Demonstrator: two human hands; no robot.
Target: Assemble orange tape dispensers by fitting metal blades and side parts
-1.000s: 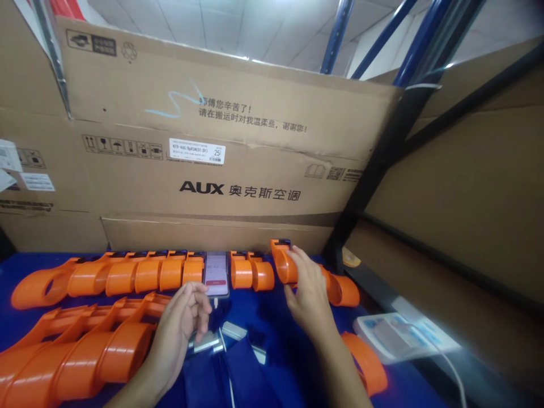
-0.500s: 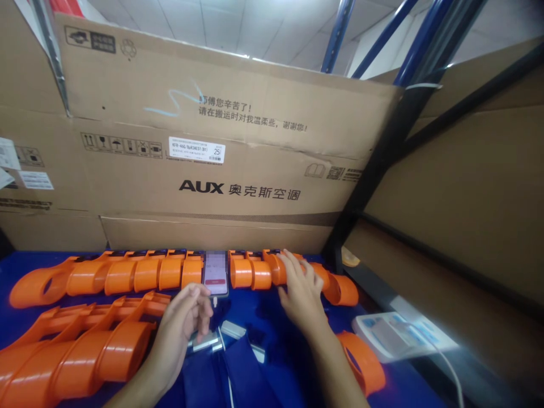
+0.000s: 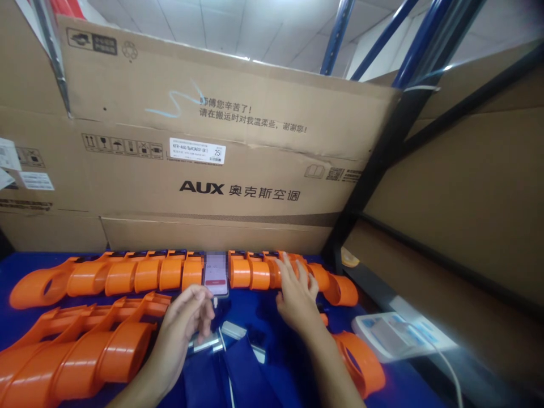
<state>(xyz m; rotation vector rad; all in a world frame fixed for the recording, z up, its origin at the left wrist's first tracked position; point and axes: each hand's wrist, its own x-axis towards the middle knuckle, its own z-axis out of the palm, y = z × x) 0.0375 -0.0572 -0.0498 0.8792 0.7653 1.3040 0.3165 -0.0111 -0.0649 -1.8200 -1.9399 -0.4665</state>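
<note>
Orange rings line the back of a blue table. Fingers parted, the right hand reaches over the row, its grip unclear; the left hand, loosely half-curled, visibly holds nothing near a phone.

On the far cardboard panel stand “AUX 奥克斯空调” and, above, “师傅您辛苦了”, with a row of handling signs at left, and its white label bears a code beginning “KFR-46” and the number “25”.
</note>
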